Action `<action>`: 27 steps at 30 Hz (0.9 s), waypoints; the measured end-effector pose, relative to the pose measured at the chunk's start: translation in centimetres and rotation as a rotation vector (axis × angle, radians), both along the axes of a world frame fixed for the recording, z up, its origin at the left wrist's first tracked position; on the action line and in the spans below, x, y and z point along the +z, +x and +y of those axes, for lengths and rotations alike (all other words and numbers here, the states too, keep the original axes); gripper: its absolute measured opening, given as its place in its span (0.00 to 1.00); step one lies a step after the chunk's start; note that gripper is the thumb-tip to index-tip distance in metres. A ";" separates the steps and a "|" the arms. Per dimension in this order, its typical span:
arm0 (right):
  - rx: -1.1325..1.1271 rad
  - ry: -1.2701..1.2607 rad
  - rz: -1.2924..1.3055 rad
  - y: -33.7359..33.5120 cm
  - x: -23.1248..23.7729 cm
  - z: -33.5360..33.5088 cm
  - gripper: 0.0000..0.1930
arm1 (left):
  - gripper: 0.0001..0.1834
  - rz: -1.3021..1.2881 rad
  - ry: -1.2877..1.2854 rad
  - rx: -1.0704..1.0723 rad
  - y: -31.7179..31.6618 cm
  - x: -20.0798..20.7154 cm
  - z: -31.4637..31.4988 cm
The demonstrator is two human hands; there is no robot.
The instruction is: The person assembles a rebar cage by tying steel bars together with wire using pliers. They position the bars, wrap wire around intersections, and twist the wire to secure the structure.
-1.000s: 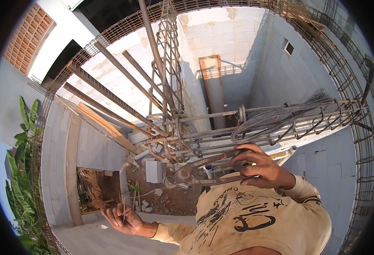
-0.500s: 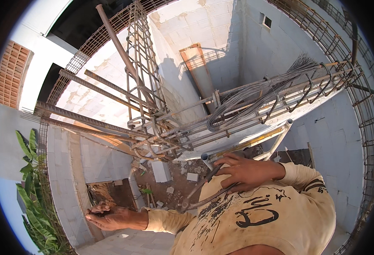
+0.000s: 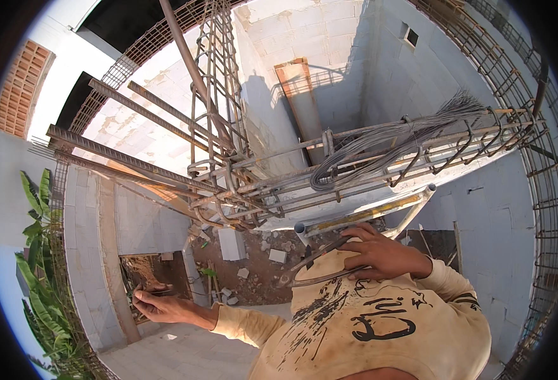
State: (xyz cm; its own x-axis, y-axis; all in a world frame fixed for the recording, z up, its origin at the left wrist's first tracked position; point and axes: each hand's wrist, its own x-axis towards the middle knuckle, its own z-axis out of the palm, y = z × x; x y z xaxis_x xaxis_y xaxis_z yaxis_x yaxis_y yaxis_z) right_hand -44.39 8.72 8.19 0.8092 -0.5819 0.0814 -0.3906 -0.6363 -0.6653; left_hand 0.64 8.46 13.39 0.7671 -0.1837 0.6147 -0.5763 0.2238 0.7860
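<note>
My right hand (image 3: pixel 383 253) is closed on the dark handles of a pair of pincers (image 3: pixel 323 277), held against my shirt front. The handles spread apart, and the tool's head points left, above the ground far below. Out to the left, my left hand (image 3: pixel 165 307) is closed, thumb against the fingers. A thin dark bit shows at its fingertips, too small to name. Ahead of me, a looped bundle of thin tie wire (image 3: pixel 396 142) lies across a horizontal rebar cage (image 3: pixel 431 155). That cage meets an upright rebar cage (image 3: pixel 218 82) at a corner.
Thick ribbed bars (image 3: pixel 127 159) stick out leftward from the corner. A metal frame with pipe ends (image 3: pixel 361 214) stands close in front of me. Block walls (image 3: pixel 329 38) surround the space; rubble and blocks (image 3: pixel 232 244) lie below. Banana leaves (image 3: pixel 35 278) grow at far left.
My left hand has turned from a cupped pose to a closed one and risen slightly. The pincers have swung upward in my right hand. The view has shifted a little.
</note>
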 end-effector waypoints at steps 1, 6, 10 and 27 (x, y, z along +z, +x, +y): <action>0.064 0.069 -0.079 0.0 -0.4 -0.3 0.15 | 0.14 0.138 0.002 -0.092 0.1 -0.8 -1.0; 0.042 0.677 -0.300 0.4 -2.3 -0.8 0.15 | 0.11 1.001 -0.558 -0.936 2.2 -4.0 -2.8; -0.257 0.537 -0.184 0.9 -3.0 -0.3 0.17 | 0.13 0.533 -0.413 -0.232 -0.3 -4.8 -0.4; -0.135 0.908 -0.091 2.0 -3.2 -2.2 0.17 | 0.17 0.950 0.070 -0.933 -5.5 -13.2 3.6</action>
State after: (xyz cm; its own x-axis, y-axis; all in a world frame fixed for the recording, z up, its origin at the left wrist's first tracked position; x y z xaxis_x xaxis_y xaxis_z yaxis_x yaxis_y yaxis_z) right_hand -42.38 6.48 4.99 0.7429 -0.5425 -0.3922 -0.3451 0.1917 -0.9188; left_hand -4.88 12.05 0.22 0.4604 -0.8800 -0.1168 0.5441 0.1757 0.8205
